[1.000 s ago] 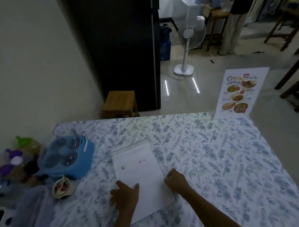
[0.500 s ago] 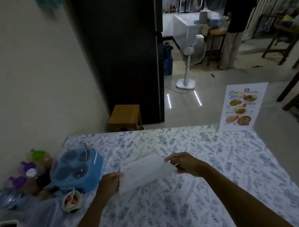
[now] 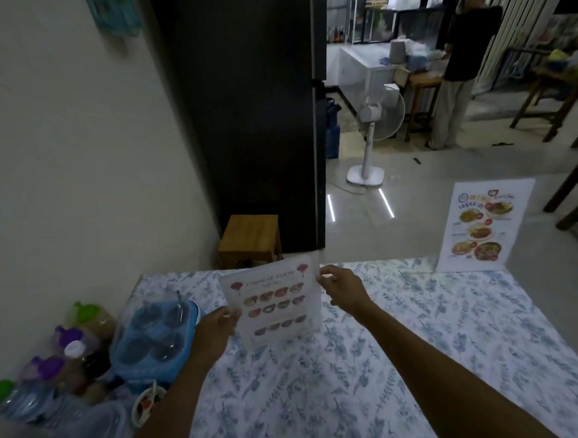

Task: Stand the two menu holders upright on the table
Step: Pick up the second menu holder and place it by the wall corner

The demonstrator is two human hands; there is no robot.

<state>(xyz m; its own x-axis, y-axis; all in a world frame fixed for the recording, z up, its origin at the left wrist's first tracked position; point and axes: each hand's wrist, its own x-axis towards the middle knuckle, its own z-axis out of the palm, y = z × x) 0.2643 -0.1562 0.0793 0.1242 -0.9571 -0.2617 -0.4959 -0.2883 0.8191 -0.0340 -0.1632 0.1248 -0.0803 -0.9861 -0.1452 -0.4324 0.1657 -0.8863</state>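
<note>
A clear menu holder with a Chinese food menu (image 3: 274, 302) is upright and slightly tilted over the floral table (image 3: 419, 345), its printed face toward me. My left hand (image 3: 216, 331) grips its left edge, my right hand (image 3: 338, 288) pinches its upper right edge. Its base is close to the cloth; contact is unclear. A second menu holder (image 3: 483, 232) with food pictures stands upright at the table's far right corner.
A blue condiment caddy (image 3: 157, 340), bottles with purple and green caps (image 3: 64, 347), a small sauce bowl (image 3: 148, 402) and a plastic box crowd the table's left edge. Beyond the table are a wooden stool (image 3: 250, 238), a floor fan (image 3: 373, 135) and a standing person (image 3: 456, 62).
The menu holder lay flat on the table under both hands a second ago. Both hands lifted it and turned it upright, its printed side now facing me.
</note>
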